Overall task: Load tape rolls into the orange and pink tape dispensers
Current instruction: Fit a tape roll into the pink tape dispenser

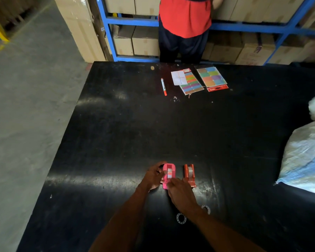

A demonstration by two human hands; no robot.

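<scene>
The pink tape dispenser (168, 174) stands on the black table (127, 135) with a clear tape roll (169, 173) seated in it. My left hand (154, 176) grips its left side. My right hand (182, 195) rests at its near end, fingertips touching the front of the dispenser. Just to the right stands the orange tape dispenser (190, 174), also with a tape roll (190, 171) in it, and no hand touches it. Two thin clear ring-shaped pieces (181, 218) lie flat by my right wrist; one ring (206, 209) is partly hidden by it.
At the table's far edge lie a red marker (163, 86) and two packs of coloured sticky labels (212, 78). A person in a red top (185, 17) stands there facing blue shelving (109, 33) with cartons. White sacks (305, 157) fill the table's right side.
</scene>
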